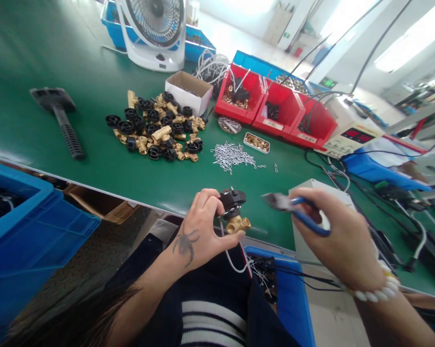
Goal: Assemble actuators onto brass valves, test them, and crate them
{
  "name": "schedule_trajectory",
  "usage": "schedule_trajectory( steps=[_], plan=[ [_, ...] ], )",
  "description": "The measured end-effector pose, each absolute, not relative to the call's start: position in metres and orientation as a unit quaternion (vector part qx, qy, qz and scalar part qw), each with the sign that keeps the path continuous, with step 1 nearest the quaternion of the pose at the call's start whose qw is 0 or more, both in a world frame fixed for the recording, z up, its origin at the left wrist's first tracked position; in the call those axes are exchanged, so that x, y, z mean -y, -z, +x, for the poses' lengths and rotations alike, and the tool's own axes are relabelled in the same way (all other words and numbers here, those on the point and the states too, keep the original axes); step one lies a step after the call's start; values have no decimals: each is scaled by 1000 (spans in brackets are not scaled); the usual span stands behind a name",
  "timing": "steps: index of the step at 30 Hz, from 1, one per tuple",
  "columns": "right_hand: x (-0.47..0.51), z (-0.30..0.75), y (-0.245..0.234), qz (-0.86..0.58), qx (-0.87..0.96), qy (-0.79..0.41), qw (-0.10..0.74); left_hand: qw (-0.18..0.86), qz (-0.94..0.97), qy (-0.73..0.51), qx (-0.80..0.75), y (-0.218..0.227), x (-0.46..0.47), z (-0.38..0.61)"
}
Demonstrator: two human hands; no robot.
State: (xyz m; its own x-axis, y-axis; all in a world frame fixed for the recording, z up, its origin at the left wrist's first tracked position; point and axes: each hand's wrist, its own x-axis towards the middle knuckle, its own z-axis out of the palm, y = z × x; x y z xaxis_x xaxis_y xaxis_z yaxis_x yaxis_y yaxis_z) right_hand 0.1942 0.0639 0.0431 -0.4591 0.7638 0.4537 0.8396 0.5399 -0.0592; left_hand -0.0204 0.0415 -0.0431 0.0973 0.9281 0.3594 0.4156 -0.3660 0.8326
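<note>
Nearest the camera, the left hand [199, 231] has its grip closed round a small valve assembly [234, 212], a brass body with a black cap on top, held just above the near edge of the green worktop [40, 53]. A thin white wire hangs from the valve down toward the lap. Just right of the valve, the right hand [342, 236] has its grip wrapped tight on blue-handled pliers [293, 207], whose grey nose points left at the valve without touching it. Below the valve, a blue bin [293, 294] holds dark wired parts.

Beyond the valve on the worktop lies a scatter of small metal clips [232, 155], with a small tray of brass pieces [256, 142] just to its right. Left of the clips sits a heap of brass fittings and black caps [156, 127]. Far left of the heap lies a black handled tool [60, 118]. Behind the heap stands a cardboard box [188, 91], and right of it a row of red bins [275, 108]. A white power supply [351, 132] sits right of the bins. Farthest back, behind the box, stands a white fan [154, 31].
</note>
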Motion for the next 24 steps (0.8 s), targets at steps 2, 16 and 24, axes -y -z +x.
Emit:
schedule_trajectory(
  steps=[2, 16, 24],
  plan=[
    [-63, 195, -43, -484, 823, 99, 281, 272, 688, -464, -488, 43, -42, -20],
    [-64, 197, -43, -451, 890, 23, 59, 246, 697, -468, -484, 46, -41, -17],
    [-62, 197, -34, -472, 871, 17, 136, 252, 694, -468, -486, 46, -40, -18]
  ],
)
